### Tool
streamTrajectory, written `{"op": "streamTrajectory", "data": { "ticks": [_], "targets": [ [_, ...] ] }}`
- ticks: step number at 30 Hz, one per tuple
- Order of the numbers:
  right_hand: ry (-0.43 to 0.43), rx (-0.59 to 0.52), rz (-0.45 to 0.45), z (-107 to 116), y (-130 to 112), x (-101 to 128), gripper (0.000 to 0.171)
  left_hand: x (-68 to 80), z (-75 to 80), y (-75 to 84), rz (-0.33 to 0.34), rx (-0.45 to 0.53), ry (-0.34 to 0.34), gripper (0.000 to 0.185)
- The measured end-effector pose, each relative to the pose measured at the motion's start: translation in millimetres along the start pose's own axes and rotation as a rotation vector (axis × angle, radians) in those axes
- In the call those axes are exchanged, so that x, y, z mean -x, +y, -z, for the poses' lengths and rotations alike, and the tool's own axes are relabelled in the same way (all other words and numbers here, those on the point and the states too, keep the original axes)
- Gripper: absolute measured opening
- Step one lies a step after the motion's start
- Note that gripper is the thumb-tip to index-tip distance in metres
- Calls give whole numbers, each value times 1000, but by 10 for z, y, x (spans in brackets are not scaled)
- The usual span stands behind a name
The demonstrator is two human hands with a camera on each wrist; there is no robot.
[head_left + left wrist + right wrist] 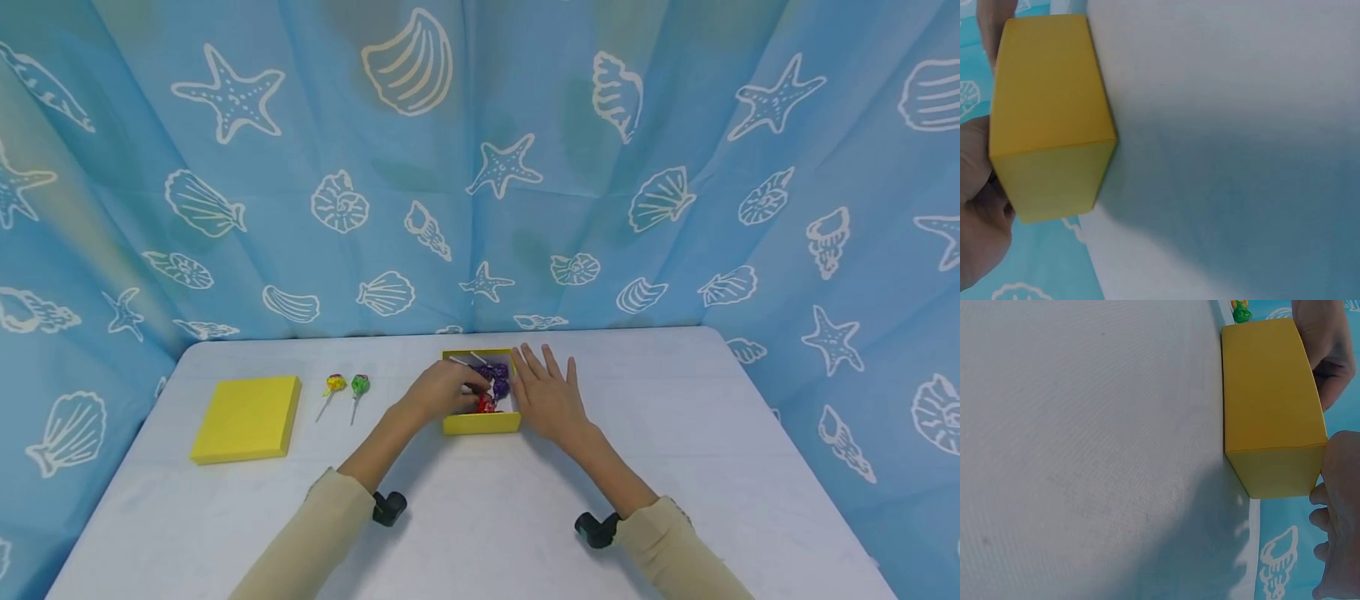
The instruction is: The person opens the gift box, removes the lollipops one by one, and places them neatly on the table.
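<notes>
Left hand (442,390), fingers curled, reaches into the open yellow box (480,423) at the centre of the head view and seems to pinch a lollipop stick (472,388) among purple and red sweets. Right hand (547,393) lies flat with straight fingers against the box's right side. Two lollipops (347,386) lie on the white table (675,467) left of the box, one yellow lid (247,418) at far left; no writing is readable.
</notes>
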State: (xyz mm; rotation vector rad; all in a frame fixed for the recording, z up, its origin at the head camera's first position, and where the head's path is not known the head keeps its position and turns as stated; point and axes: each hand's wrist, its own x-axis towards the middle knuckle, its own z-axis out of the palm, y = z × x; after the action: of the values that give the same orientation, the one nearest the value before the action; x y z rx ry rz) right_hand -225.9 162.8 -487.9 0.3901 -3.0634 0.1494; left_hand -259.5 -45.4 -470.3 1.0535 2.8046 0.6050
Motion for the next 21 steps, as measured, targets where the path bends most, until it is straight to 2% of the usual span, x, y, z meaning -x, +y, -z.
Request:
{"op": "streamTrajectory", "data": {
  "ticks": [6, 14, 21],
  "targets": [
    [3, 6, 6, 6, -1, 7, 55, -19, -48, 9, 2, -79, 21, 25],
    [-14, -7, 8, 23, -8, 4, 55, -53, -44, 36, 23, -153, -16, 24],
    [-5, -14, 10, 19, 0, 5, 55, -77, -56, 36, 34, -167, -21, 22]
  ]
}}
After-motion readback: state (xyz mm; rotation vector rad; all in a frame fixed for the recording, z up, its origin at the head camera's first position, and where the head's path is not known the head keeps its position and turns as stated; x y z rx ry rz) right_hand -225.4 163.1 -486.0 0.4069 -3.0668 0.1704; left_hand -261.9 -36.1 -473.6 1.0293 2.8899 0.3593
